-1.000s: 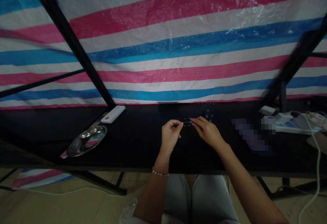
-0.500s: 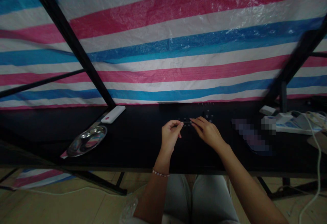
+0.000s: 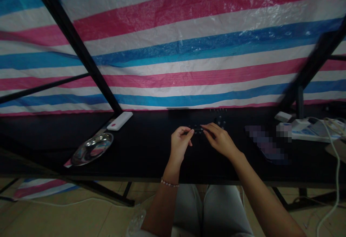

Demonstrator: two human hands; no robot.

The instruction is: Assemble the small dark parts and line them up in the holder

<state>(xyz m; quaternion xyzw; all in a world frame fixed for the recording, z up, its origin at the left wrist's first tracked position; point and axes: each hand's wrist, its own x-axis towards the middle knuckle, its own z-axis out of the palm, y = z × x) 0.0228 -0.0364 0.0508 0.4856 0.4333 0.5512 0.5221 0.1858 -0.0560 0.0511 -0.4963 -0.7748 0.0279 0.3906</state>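
My left hand (image 3: 180,143) is closed in a pinch, thumb against fingers, over the black table. Facing it from the right, my right hand (image 3: 222,141) is also pinched, its fingertips a short way from the left ones. Between the two sets of fingertips shows a thin, dark piece with a faint shine (image 3: 198,129), too small to name. Several small round greyish bits surround it. More small round pieces (image 3: 220,122) lie just behind my right hand. Behind those, at the back of the table, runs a row of tiny thin upright pieces (image 3: 218,110).
On the left are a shiny metal dish (image 3: 93,149) and a white box with a red dot (image 3: 120,121). To the right lie a blurred dark oblong object (image 3: 266,145), a white power strip (image 3: 310,135) and cables. A striped sheet (image 3: 189,78) hangs behind the black table (image 3: 135,157).
Both hands stay nearly in place. My right fingertips have shifted very slightly, and the thin piece between the hands shows a little more clearly.
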